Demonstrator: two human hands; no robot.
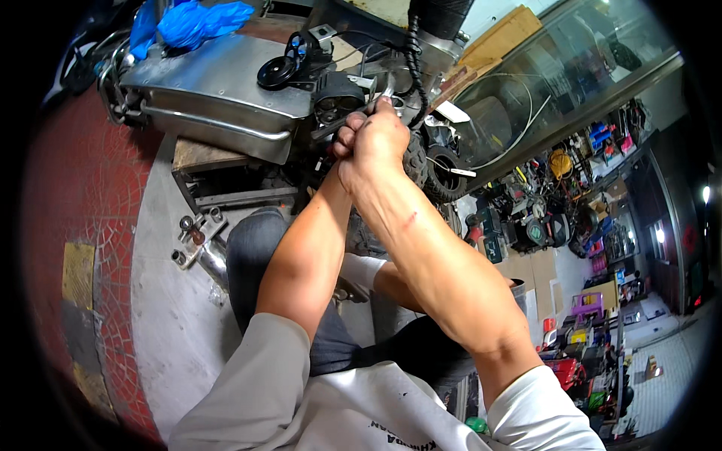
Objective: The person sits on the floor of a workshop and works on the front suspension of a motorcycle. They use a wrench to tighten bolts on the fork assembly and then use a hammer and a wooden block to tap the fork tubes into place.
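Note:
Both my hands are close together in front of a machine assembly. My right hand [382, 137] is closed, its thumb pointing up along a bright metal piece. A dark metal bar [325, 133] sticks out to the left of the curled fingers. My left hand [345, 149] is mostly hidden behind the right wrist, so I cannot make out its grip. Just left of the hands is a round black part with holes [336, 99]. A black wheel [276, 73] sits beyond it. From above hangs a coiled black cable [413, 64].
On the left a large metal box [218, 113] rests on a wooden stand [203, 155], with a blue plastic bag [199, 26] on top. Loose metal parts [199, 239] lie on the grey floor. A knobbly tyre [447, 173] and a glass panel [541, 83] are at right, near shelves of clutter.

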